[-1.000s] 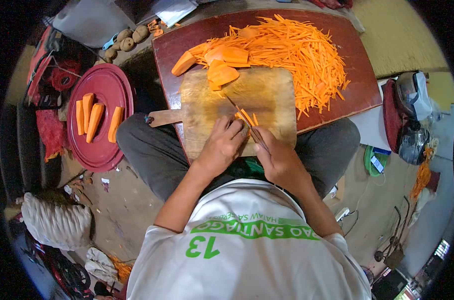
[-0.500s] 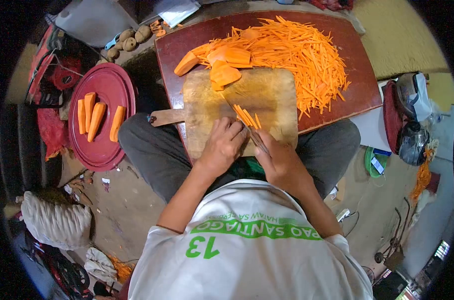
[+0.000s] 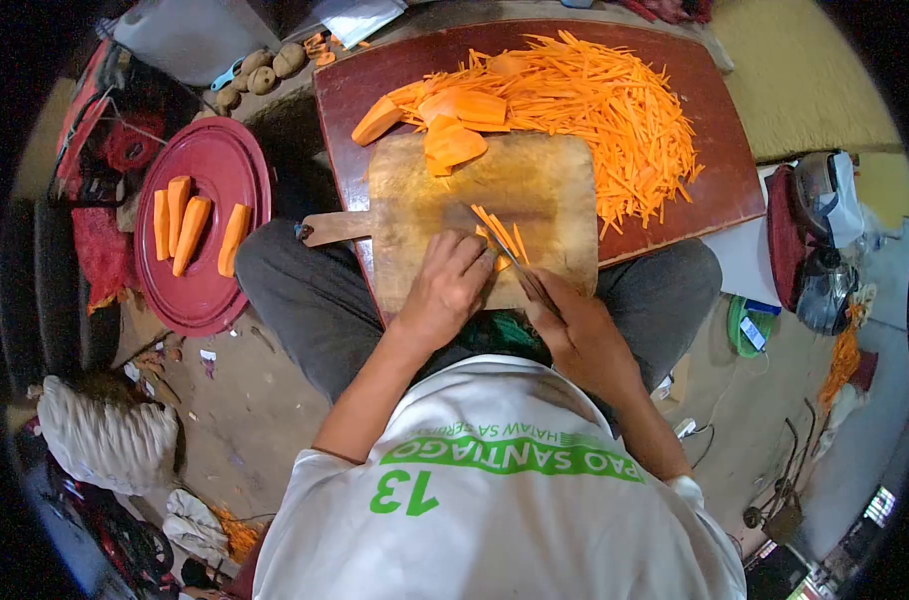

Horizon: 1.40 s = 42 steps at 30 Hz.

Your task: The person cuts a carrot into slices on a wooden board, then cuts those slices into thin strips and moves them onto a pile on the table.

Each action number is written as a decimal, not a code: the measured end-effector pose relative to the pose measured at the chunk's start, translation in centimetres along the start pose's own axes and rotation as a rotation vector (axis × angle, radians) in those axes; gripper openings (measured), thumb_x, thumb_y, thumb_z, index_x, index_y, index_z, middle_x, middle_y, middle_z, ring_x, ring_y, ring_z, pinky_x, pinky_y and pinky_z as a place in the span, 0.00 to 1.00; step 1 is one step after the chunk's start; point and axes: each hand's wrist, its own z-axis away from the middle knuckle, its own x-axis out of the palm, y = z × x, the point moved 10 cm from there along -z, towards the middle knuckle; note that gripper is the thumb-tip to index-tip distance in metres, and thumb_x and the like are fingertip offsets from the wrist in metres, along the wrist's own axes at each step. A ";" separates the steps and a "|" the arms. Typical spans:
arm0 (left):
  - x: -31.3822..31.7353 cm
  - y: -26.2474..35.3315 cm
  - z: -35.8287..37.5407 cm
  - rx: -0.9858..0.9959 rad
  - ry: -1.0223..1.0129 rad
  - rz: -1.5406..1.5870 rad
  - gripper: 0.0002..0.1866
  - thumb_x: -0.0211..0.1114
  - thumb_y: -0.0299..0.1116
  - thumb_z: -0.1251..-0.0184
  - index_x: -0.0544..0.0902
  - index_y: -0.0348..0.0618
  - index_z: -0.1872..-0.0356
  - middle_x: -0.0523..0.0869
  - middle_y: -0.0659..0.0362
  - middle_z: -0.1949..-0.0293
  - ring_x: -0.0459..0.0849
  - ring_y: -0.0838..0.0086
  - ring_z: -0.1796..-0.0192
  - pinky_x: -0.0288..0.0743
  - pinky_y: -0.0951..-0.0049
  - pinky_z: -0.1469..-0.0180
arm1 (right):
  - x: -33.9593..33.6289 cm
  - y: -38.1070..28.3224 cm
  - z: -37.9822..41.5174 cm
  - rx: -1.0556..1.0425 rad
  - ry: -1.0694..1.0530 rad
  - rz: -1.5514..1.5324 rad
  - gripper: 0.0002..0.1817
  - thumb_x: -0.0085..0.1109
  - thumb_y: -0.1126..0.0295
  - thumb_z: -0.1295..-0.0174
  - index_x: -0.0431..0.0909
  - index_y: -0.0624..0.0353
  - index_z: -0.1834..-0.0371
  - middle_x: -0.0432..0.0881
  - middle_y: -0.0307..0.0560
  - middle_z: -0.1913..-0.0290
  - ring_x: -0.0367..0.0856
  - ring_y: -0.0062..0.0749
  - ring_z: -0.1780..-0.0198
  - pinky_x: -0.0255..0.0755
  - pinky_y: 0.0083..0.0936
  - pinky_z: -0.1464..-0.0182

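On the wooden cutting board (image 3: 405, 180), my left hand (image 3: 448, 280) presses with bent fingers on carrot slices, mostly hidden beneath it. My right hand (image 3: 572, 318) is wrapped round the handle of a knife (image 3: 508, 250), whose blade slants up and left beside my left fingertips. Thin carrot strips (image 3: 516, 236) lie against the blade's right side. Wide carrot slices (image 3: 455, 145) rest at the board's upper edge, partly on the board. Behind and right of it spreads a large heap of carrot strips (image 3: 630, 125).
The board sits on a dark red tabletop (image 3: 715, 190) over my crossed legs. At the left, several peeled carrots (image 3: 192, 235) lie on a red lid (image 3: 205, 300). Potatoes (image 3: 262, 80) lie at the upper left. A green basket (image 3: 740, 330) is on the right.
My right hand and the knife have shifted slightly right and down, with the blade more steeply angled. The strips now lie beside the blade, farther from my left fingers.
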 end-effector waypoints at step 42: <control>-0.9 -0.5 0.6 -0.050 0.063 -0.025 0.26 0.77 0.23 0.63 0.87 0.35 0.54 0.81 0.49 0.56 0.81 0.49 0.47 0.72 0.47 0.39 | 0.4 1.7 0.6 0.003 0.000 -0.020 0.22 0.54 0.63 0.17 0.75 0.61 0.27 0.87 0.73 0.48 0.86 0.73 0.47 0.78 0.60 0.43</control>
